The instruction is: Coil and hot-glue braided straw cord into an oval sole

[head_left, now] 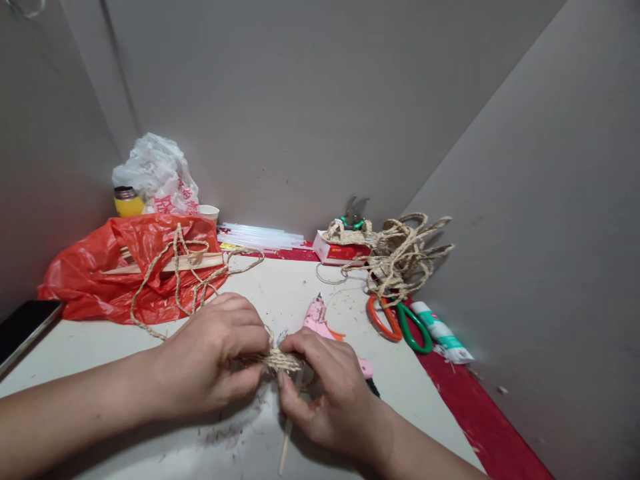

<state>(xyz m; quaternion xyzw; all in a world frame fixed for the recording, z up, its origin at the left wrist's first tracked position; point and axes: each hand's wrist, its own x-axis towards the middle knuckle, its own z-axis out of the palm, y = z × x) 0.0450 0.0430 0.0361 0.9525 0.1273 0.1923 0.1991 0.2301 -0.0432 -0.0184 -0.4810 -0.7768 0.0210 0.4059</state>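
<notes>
Between my two hands is a small bundle of braided straw cord [283,361], its strands lying side by side. My left hand [220,357] is closed round the bundle's left part, which the fingers mostly hide. My right hand [330,387] pinches the right end between thumb and forefinger. Below the bundle, a thin wooden stick [285,448] points down toward the table's near side. Just behind my right hand lies a pink glue gun [317,316], partly covered by the hand. A loose length of cord [150,277] curves across the left side behind my left hand.
A red plastic bag [85,267] with wood strips lies at left, near a dark phone [27,327]. Clear glue sticks [260,236] are at the back. On the right are a cord heap [400,257], orange-and-green-handled scissors [417,337] and a white-green tube [443,333]. Grey walls enclose the table.
</notes>
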